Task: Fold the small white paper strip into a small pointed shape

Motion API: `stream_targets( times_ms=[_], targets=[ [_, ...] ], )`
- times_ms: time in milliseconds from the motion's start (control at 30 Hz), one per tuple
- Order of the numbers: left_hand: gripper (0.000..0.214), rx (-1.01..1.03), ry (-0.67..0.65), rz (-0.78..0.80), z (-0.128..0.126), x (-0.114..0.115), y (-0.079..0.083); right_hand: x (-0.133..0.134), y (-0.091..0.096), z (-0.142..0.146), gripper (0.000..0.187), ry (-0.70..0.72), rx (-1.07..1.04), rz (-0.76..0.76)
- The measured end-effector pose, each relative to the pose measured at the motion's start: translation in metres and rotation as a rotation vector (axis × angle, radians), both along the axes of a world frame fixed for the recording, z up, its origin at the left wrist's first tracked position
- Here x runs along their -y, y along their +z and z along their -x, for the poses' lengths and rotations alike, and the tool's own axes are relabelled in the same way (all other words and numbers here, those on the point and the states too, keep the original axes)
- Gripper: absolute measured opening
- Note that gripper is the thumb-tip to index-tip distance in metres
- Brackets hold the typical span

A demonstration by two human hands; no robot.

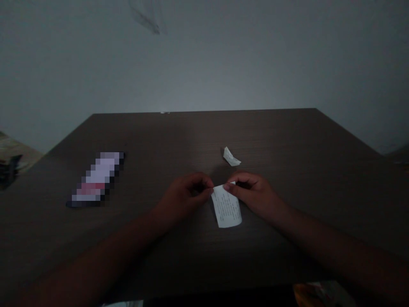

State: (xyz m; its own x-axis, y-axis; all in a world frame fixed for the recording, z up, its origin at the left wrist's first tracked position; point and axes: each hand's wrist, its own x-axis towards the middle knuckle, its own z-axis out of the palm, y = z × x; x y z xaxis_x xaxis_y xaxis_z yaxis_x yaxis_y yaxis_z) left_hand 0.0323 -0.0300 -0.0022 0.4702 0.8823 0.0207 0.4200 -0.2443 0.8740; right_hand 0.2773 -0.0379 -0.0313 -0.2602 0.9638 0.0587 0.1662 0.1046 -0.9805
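A small sheet of white paper (227, 209) with lines of printed text hangs between my two hands over the dark table. My left hand (187, 194) pinches its upper left corner between thumb and fingers. At the upper right edge, my right hand (255, 192) grips the same sheet, thumb on the printed face. The sheet's lower right corner curls. Just beyond my hands lies a small folded piece of white paper (231, 157), apart from both of them.
A phone (97, 179) with a blurred lit screen lies on the left of the dark wooden table (153, 140). Behind the table's far edge stands a plain wall (204, 59). Dark items (9, 170) show beyond the left edge.
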Motion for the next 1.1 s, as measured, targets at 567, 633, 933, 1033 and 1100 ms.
stream_targets(
  times_ms=[567, 633, 933, 1033, 1100],
  targets=[
    [0.024, -0.421, -0.141, -0.297, 0.006, -0.018, -0.019, -0.022, -0.018, -0.016, 0.014, 0.182, 0.419, -0.552],
    [0.025, -0.468, -0.160, -0.303, 0.004, -0.017, -0.018, -0.021, -0.018, -0.016, 0.016, 0.192, 0.465, -0.566],
    [0.024, -0.558, -0.197, -0.345, 0.001, -0.016, -0.017, -0.019, -0.018, -0.011, 0.015, 0.210, 0.572, -0.615],
    [0.023, -0.573, -0.197, -0.337, 0.000, -0.015, -0.016, -0.018, -0.018, -0.011, 0.017, 0.235, 0.595, -0.613],
    [0.025, -0.576, -0.193, -0.331, 0.000, -0.015, -0.015, -0.018, -0.017, -0.011, 0.015, 0.228, 0.614, -0.604]
  ],
)
